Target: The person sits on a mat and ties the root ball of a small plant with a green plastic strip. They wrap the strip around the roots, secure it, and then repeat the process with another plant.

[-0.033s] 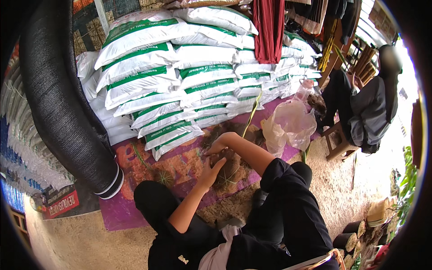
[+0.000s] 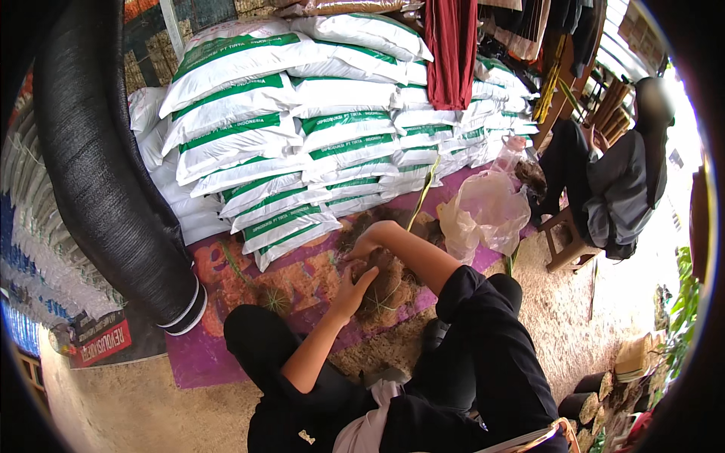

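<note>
A brown fibrous clump lies in front of me on a purple printed sheet. My left hand is closed against its left side, thumb raised along it. My right hand curls down over its far side, the fingertips close to the left ones and partly hidden. Thin green spiky leaves show at the clump's near side. A similar small spiky plant lies left of my hands. Beyond my right wrist a long yellow-green leaf stands up from more brown fibre.
Stacked white and green sacks rise behind the sheet. A large black roll leans at the left. A clear plastic bag sits at the right. Farther right, another person sits on a brown stool. Dark pots stand lower right.
</note>
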The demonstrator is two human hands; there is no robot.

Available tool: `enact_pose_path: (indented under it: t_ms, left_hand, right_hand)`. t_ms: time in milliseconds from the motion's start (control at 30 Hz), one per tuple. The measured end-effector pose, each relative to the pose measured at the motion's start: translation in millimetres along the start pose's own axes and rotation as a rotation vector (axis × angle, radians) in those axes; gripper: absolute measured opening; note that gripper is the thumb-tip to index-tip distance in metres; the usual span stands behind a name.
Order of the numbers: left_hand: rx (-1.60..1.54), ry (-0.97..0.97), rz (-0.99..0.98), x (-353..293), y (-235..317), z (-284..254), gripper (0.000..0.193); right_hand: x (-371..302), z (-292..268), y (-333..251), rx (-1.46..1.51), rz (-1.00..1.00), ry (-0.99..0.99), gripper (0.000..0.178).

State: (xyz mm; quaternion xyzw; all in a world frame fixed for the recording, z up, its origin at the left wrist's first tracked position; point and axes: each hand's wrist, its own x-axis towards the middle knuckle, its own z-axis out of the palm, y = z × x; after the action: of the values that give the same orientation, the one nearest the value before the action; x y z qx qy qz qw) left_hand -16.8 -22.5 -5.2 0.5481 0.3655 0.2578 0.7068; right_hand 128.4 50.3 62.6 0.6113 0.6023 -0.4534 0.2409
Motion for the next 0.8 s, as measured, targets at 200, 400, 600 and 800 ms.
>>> enact_pose_path:
  t_ms: [200, 400, 600, 800]
  left_hand:
    - [0.023, -0.008, -0.003, 3, 21, 7, 0.077]
    - [0.061, 0.119, -0.228, 14, 27, 9, 0.077]
    - [0.005, 0.239, -0.128, 46, 0, 1, 0.091]
    - [-0.082, 0.238, -0.088, 60, -5, -8, 0.082]
  right_hand:
    - [-4, -46, 14, -0.100, -0.010, -0.281, 0.023]
    - [-26, -49, 14, -0.369, -0.166, 0.420, 0.025]
    - [-64, -17, -18, -0.403, -0.156, 0.874, 0.022]
    - [-88, -16, -12, -0.438, -0.104, 0.980, 0.014]
